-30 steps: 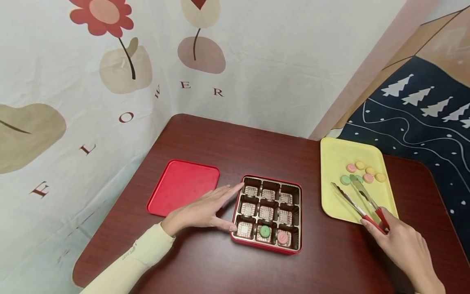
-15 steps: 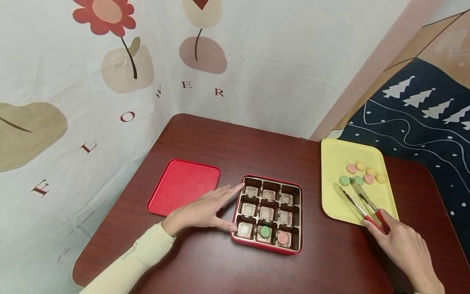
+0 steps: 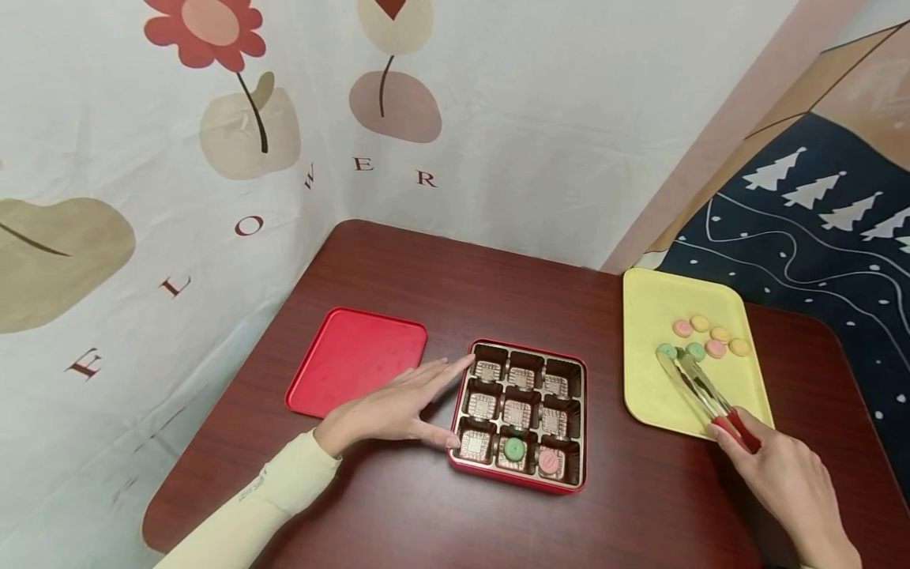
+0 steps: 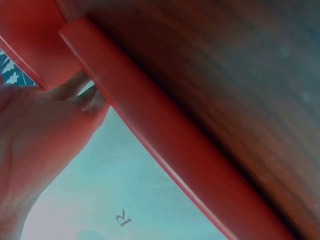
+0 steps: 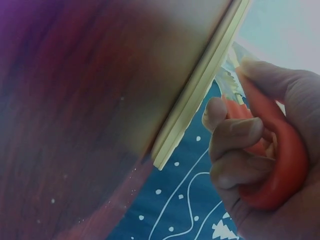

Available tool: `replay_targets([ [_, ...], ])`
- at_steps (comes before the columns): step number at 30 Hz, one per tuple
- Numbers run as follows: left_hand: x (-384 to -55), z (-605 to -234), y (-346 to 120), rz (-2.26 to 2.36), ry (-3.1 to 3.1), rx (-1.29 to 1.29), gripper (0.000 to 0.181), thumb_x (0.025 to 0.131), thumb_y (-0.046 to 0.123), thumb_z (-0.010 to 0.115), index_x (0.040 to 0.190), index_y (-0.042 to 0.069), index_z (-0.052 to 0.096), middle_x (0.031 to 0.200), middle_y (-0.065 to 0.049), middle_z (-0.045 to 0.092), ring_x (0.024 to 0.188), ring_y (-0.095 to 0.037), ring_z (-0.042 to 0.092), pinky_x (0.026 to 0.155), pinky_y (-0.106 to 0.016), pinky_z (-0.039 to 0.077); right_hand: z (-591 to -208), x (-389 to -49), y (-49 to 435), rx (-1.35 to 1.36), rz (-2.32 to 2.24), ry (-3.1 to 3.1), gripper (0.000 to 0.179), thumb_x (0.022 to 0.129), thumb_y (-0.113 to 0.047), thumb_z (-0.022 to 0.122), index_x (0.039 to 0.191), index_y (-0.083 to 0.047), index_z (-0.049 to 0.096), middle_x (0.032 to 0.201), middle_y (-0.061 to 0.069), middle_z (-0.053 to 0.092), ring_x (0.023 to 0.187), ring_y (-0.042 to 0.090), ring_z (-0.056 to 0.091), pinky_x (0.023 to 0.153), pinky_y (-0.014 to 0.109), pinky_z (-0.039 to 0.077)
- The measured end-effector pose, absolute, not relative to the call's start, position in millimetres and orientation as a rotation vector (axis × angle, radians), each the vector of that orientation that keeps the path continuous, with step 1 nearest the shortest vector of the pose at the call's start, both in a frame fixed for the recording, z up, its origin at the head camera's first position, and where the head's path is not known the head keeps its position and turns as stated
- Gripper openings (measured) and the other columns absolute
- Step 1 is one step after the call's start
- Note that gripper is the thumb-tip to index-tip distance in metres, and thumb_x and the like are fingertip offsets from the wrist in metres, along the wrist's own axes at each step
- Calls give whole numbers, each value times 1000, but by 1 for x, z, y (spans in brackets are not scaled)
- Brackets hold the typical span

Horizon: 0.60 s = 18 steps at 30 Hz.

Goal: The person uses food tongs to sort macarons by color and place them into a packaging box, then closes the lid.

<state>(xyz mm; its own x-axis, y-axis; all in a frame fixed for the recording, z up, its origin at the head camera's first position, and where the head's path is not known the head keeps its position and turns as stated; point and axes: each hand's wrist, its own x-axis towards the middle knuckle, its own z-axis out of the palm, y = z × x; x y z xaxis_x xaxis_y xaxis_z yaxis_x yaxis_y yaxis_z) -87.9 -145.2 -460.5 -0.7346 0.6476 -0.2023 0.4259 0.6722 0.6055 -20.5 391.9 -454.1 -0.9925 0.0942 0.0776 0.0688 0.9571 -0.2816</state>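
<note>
My right hand (image 3: 792, 474) grips metal tongs (image 3: 708, 387) by their red handles (image 5: 287, 172), fingers curled round them in the right wrist view. The tong tips, a small gap apart, reach over the yellow tray (image 3: 650, 316) at the near side of two green macarons (image 3: 666, 350). Fingers spread, my left hand (image 3: 391, 407) touches the left edge of a red box (image 3: 512, 476) with its fingertip and thumb tip. Inside the box is a divided insert; its front row holds a green macaron (image 3: 515, 449) in the middle and a pink macaron (image 3: 549, 461) at the right.
Farther back on the tray lie pink macarons (image 3: 682, 327) and yellow macarons (image 3: 720, 335) in a loose cluster. Left of the box, a red lid (image 3: 355, 359) rests on the brown table (image 3: 455, 269). Printed curtains (image 3: 526, 158) hang behind the table.
The tongs have narrowed, their left arm swinging toward the right one, and the tips now sit close to the green macarons. My left hand stays at the box.
</note>
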Motion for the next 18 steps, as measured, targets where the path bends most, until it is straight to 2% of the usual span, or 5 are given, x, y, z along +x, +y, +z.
replay_targets([
  [6,-86,-459,-145,751,2481,834,116,79,78,68,163,45,-4,171,1,19,158,-26,17,124,-58,17,-454,-17,390,-144,409,-3005,63,92,-47,75,131,1,67,63,25,62,62,46,58,46,46,37],
  [13,-86,-459,-145,761,2473,825,116,78,82,65,163,47,-5,171,1,18,158,-26,17,124,-59,17,-455,-15,390,-127,381,-2971,53,93,-41,75,128,-1,69,58,22,58,59,46,56,45,50,37],
  [18,-86,-459,-145,751,2484,842,115,78,84,63,163,47,-5,171,-2,20,158,-26,17,125,-58,17,-454,-13,388,-139,367,-2981,54,94,-41,74,129,0,69,51,11,52,57,42,55,46,49,36],
])
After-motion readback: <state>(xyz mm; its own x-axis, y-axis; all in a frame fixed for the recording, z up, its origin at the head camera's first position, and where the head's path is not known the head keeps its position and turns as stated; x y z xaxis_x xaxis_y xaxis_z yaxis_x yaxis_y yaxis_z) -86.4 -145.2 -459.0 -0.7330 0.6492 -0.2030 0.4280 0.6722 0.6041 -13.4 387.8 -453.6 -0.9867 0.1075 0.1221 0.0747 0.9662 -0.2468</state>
